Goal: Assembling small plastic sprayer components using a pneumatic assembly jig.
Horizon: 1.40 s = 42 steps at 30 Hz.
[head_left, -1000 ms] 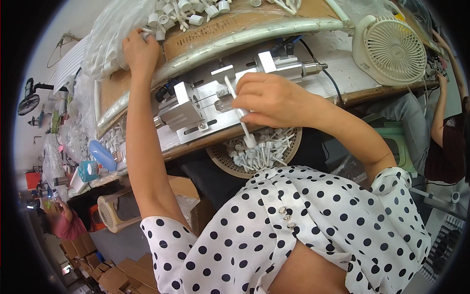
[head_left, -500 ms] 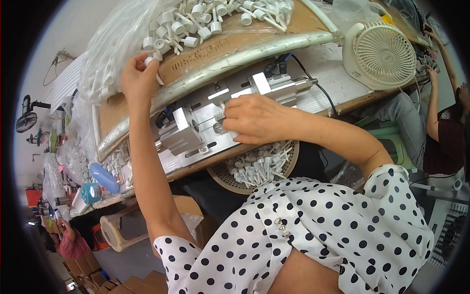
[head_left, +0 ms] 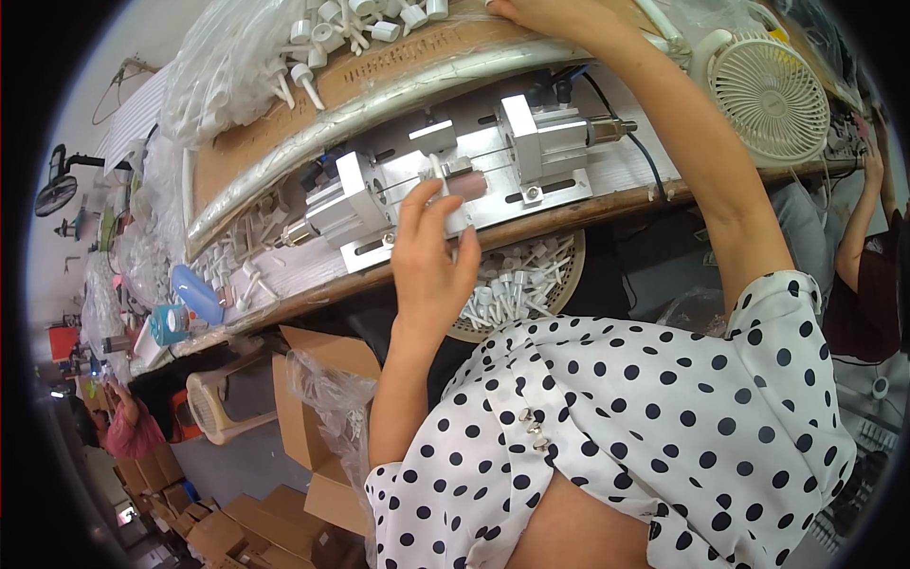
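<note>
Pinching a white part (head_left: pixel 439 178) at the metal jig (head_left: pixel 455 175) with your left hand (head_left: pixel 431 251), you have it only partly seated, while your right hand (head_left: pixel 540 11) reaches the heap (head_left: pixel 351 24) above, its grip hidden, and finished pieces fill the basket (head_left: pixel 517 284) below.

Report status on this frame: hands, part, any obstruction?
Left hand pinching white plastic part at metal fixture. Right hand up by pile of white parts, grip cut off at frame edge. Nothing blocking fixture.
</note>
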Tool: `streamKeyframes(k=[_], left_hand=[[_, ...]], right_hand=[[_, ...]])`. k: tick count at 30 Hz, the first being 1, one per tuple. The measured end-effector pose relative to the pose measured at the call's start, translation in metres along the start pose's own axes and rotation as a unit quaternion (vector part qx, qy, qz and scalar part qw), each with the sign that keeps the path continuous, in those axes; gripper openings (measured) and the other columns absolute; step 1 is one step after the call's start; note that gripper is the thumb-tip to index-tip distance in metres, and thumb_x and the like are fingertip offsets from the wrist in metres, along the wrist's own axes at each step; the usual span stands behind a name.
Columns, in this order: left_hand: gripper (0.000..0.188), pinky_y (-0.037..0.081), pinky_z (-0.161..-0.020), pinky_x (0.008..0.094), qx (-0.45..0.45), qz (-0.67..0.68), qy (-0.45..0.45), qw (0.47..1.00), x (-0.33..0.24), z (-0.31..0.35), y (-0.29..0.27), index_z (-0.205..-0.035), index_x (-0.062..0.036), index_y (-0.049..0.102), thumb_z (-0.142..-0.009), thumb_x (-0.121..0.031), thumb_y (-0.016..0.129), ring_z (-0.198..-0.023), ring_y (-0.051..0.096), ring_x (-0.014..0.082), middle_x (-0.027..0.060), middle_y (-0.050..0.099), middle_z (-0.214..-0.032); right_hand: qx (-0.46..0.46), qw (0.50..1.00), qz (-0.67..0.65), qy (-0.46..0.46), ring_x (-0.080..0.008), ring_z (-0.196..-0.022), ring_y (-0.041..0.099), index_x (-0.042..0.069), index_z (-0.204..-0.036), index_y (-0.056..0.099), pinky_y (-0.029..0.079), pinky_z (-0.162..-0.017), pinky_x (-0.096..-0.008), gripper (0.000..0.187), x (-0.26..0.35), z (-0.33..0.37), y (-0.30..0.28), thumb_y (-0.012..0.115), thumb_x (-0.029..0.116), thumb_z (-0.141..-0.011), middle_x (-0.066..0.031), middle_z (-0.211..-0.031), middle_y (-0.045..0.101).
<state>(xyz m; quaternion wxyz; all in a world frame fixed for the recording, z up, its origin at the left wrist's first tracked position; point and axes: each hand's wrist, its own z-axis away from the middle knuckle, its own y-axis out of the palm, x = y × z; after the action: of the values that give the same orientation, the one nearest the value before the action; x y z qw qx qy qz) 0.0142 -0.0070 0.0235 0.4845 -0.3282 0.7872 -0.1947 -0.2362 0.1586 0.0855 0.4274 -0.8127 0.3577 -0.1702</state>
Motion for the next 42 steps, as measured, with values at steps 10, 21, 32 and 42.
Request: streamKeyframes(k=[10, 21, 32, 42], left_hand=[[0.030, 0.043, -0.086, 0.0390, 0.043, -0.098, 0.061, 0.992, -0.002, -0.010, 0.010, -0.101, 0.0033, 0.052, -0.072, 0.001, 0.058, -0.100, 0.052, 0.0375, 0.0209, 0.050, -0.113], [0.020, 0.046, -0.071, 0.0334, -0.073, -0.300, 0.193, 0.931, 0.075, -0.137, -0.085, -0.090, -0.0071, 0.065, -0.075, 0.000, 0.054, -0.081, 0.057, 0.0254, 0.0086, 0.061, -0.093], [0.020, 0.047, -0.072, 0.0354, -0.014, -0.343, 0.265, 0.901, 0.087, -0.156, -0.095, -0.097, -0.0046, 0.061, -0.077, -0.009, 0.058, -0.084, 0.057, 0.0244, 0.0083, 0.059, -0.090], [0.014, 0.043, -0.045, 0.0178, -0.141, 0.203, -0.081, 0.966, 0.014, -0.032, -0.033, -0.098, -0.0015, 0.058, -0.085, -0.006, 0.057, -0.065, 0.058, 0.0114, 0.0074, 0.054, -0.092]], right_hand=[[0.031, 0.872, -0.477, 0.104, -0.0253, -0.071, 0.060, 0.001, -0.083, 0.064, 0.047, -0.068, -0.0297, 0.025, 0.034, 0.034, -0.055, 0.063, 0.025, -0.076, -0.0180, -0.081, 0.063], [-0.005, 0.877, -0.450, -0.165, -0.0219, -0.069, 0.057, 0.004, -0.077, 0.061, 0.047, -0.064, -0.0315, 0.015, 0.107, 0.093, -0.047, 0.067, 0.014, -0.068, -0.0069, -0.072, 0.059], [0.077, 0.945, -0.244, -0.204, -0.0252, -0.076, 0.056, 0.003, -0.069, 0.049, 0.045, -0.066, -0.0352, 0.020, 0.133, 0.101, -0.019, 0.065, 0.014, -0.063, -0.0106, -0.074, 0.055], [-0.053, 0.971, -0.170, -0.160, -0.0257, -0.077, 0.060, 0.008, -0.087, 0.063, 0.048, -0.069, -0.0372, 0.016, 0.050, 0.015, -0.015, 0.062, 0.018, -0.074, -0.0096, -0.081, 0.062]])
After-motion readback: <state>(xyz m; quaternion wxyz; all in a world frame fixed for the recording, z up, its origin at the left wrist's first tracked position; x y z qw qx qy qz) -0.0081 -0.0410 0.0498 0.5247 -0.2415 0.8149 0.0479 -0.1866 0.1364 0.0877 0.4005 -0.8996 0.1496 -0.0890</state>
